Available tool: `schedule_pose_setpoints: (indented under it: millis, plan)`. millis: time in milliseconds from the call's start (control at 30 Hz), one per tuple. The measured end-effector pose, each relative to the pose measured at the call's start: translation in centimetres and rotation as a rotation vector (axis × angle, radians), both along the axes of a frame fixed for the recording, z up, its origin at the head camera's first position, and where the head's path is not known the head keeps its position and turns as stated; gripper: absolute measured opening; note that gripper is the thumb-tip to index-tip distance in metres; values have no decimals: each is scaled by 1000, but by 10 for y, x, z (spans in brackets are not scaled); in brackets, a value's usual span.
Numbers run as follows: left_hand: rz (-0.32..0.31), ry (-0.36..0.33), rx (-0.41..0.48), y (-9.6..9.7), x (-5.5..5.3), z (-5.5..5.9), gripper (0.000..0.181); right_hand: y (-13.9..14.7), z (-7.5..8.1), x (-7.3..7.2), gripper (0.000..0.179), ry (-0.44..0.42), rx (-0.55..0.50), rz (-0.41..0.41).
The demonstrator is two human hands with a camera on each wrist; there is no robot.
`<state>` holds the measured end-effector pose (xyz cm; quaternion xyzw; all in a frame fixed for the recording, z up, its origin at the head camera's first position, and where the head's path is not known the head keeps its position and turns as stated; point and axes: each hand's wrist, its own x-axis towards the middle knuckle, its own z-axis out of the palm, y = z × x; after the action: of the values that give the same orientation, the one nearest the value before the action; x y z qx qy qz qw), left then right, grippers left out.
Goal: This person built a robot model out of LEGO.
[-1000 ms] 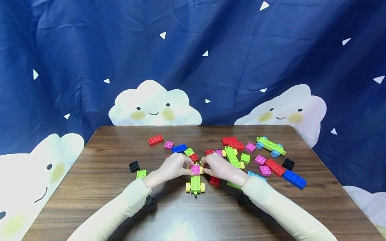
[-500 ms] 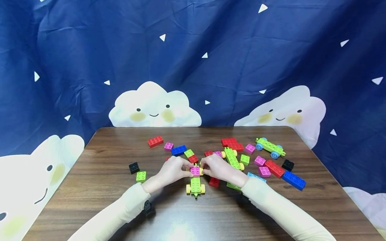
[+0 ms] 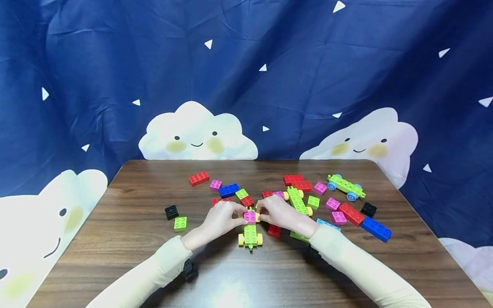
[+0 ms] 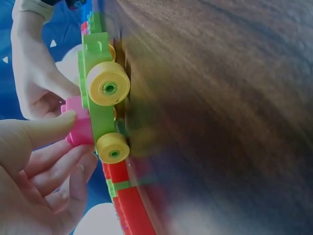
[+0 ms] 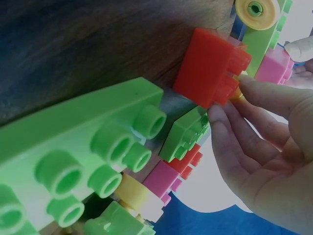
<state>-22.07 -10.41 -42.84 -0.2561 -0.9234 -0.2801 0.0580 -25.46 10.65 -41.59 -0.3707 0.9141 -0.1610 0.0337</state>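
Note:
At mid-table, a lime-green toy car base (image 3: 250,235) with yellow wheels (image 4: 108,83) points lengthwise toward the person. A pink brick (image 3: 249,216) sits on its far half, studs up. My left hand (image 3: 220,217) pinches this brick from the left, its thumb on the brick's side in the left wrist view. Across from it, my right hand (image 3: 283,212) grips the car base at its far right wheel, thumb and fingers curled there. That wheel is mostly hidden by the fingers in the right wrist view. A red brick (image 5: 203,66) lies close beside the right fingers.
Right of the hands lie another green car base (image 3: 297,200), a red brick (image 3: 351,214) and a long blue brick (image 3: 375,229). A blue-wheeled base (image 3: 345,187) stands at the back right. Black (image 3: 171,212) and green (image 3: 180,223) bricks lie to the left.
My left hand has shifted slightly toward me, showing more of a red brick behind it. Both hands keep their places at the pink brick and car base.

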Motion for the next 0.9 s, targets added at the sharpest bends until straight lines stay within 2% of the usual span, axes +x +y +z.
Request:
schedule_pose_setpoints:
  millis: [300,533,633,900]
  plan:
    - [-7,-40,-11,-2,-1,1,28,1,-2,0,11,12,7,7]
    - [-18,-47,-4,-2,-1,-1,29,10,3,2,14,76,-35,29]
    - [-18,-47,-4,-2,-1,-1,29,19,11,4,13,86,-65,7]
    - [-23,-41,5,-3,0,0,29,50,26,10,15,125,-67,-87]
